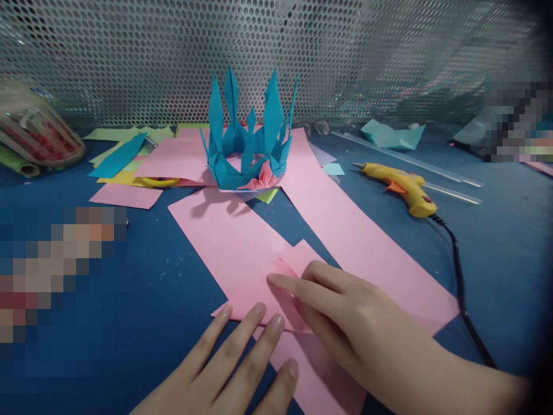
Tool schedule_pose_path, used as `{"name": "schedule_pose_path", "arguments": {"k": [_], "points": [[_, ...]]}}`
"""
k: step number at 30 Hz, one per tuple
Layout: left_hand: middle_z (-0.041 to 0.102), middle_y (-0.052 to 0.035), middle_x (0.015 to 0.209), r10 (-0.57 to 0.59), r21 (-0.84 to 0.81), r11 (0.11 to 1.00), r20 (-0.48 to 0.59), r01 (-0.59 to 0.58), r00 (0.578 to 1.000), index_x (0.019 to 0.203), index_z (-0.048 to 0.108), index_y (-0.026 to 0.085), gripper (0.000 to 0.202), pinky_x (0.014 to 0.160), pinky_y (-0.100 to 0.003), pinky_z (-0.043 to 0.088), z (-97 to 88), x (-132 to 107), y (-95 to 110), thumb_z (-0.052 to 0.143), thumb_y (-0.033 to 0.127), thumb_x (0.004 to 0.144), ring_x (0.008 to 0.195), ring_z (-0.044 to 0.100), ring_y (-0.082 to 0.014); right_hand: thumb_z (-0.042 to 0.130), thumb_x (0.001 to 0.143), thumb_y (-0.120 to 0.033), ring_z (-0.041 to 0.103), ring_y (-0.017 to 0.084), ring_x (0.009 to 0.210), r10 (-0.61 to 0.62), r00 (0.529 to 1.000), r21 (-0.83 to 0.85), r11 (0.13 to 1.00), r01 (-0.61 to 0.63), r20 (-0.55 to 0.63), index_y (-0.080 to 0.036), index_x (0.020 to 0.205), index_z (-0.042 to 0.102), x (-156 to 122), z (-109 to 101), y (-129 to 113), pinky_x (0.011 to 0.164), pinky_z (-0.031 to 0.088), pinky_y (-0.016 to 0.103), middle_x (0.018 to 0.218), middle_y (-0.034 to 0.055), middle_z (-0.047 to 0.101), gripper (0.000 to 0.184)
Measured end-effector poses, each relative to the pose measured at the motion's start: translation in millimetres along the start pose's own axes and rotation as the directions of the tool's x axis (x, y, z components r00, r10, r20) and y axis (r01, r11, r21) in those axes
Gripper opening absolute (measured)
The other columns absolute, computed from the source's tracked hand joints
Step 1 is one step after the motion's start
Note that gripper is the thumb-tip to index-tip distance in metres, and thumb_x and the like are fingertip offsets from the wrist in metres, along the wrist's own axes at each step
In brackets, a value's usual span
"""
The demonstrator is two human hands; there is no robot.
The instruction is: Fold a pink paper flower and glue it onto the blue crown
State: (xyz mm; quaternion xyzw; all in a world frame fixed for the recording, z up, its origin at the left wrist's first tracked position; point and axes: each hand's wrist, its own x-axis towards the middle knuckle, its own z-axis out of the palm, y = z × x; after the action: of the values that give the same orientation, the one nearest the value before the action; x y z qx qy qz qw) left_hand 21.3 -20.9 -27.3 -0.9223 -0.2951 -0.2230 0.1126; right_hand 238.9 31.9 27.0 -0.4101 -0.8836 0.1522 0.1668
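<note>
Touching pink paper (242,248), right hand (358,311) hiding part, left hand (228,369) cropped

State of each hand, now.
Left hand: open, spread at the near edge of a pink sheet.
Right hand: partly curled over the same sheet; whether it grips cannot be told.

Paper sheet (242,248) front centre on counter (173,334), long strip (358,242) right of it; paper crown (235,176) just behind the sheet; paper flower (264,177) on crown's front; paper scraps (125,196) left of crown, container (47,135) far left; glue gun (406,184) right of strip, cord (460,276) trailing toward front right, glue sticks (406,158) behind gun; mesh panel (181,57) across the back, behind crown
</note>
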Motion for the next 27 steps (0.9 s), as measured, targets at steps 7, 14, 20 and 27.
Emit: {"name": "schedule_pose_path", "arguments": {"k": [7,14,20,27], "points": [[0.066,-0.003,0.128,0.059,0.026,0.998,0.027,-0.06,0.998,0.123,0.061,0.026,0.027,0.124,-0.051,0.01,-0.6,-1,-7,0.05,0.029,0.098,0.14,0.041,-0.0277,0.038,0.092,-0.007,0.064,0.017,0.059,-0.034,0.997,-0.042,0.999,0.032,-0.065,-0.014,0.113,0.069,-2,5,1,0.052,0.058,0.027,0.074,0.0046,0.063,0.038],[0.062,-0.0051,0.134,0.073,0.038,0.996,0.044,-0.075,0.996,0.128,0.058,0.024,0.032,0.124,-0.053,0.008,-0.3,-3,-4,0.052,0.031,0.097,0.147,0.03,-0.0316,0.037,0.094,-0.007,0.066,0.017,0.06,-0.072,0.992,-0.094,0.994,0.062,-0.107,-0.01,0.114,0.07,-2,8,0,0.052,0.059,0.026,0.073,0.0067,0.065,0.039],[0.066,-0.0021,0.131,0.077,0.06,0.995,0.071,-0.081,0.994,0.13,0.058,0.027,0.032,0.123,-0.052,0.008,-12.0,3,-13,0.043,0.03,0.102,0.132,0.05,-0.0247,0.036,0.094,-0.006,0.064,0.016,0.059,-0.07,0.991,-0.09,0.994,0.06,-0.112,-0.009,0.112,0.071,-2,8,-2,0.052,0.057,0.023,0.071,0.0068,0.063,0.04],[0.06,-0.0032,0.138,0.05,0.059,0.997,0.131,-0.058,0.99,0.132,0.056,0.028,0.034,0.123,-0.055,0.006,-9.8,-1,-6,0.041,0.029,0.102,0.142,0.038,-0.0287,0.037,0.093,-0.007,0.059,0.014,0.054,-0.035,0.994,-0.104,0.994,0.024,-0.103,-0.013,0.107,0.072,-1,6,-3,0.048,0.051,0.02,0.066,0.0039,0.061,0.039]]}}
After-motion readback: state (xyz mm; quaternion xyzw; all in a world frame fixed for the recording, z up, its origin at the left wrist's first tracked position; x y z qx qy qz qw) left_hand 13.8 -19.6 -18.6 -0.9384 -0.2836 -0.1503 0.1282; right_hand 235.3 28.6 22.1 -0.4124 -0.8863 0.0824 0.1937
